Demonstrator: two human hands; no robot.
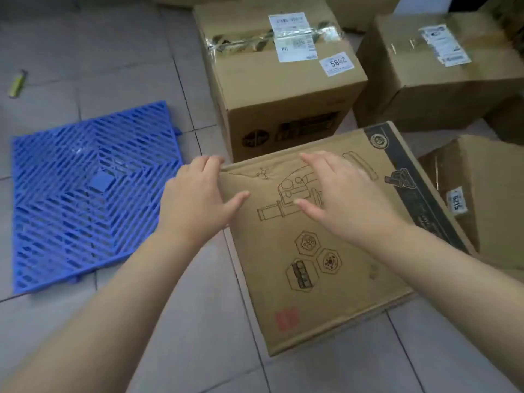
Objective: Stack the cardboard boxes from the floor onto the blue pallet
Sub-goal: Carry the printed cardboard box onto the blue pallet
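A flat printed cardboard box (334, 251) with line drawings on its top lies on the tiled floor in front of me. My left hand (198, 197) is at its far left corner, fingers curled over the edge and thumb on the top. Fingers spread, my right hand (343, 194) hovers over the top face; whether it touches is unclear. The blue plastic grid pallet (71, 199) lies flat on the floor to the left, with nothing on it. A tall taped box (283, 89) stands just behind the flat one.
Another labelled box (433, 72) stands at the back right, and a torn box (482, 199) sits at the right edge. More boxes line the far wall. A small yellow-green object (17, 84) lies on the grey tiles at the far left.
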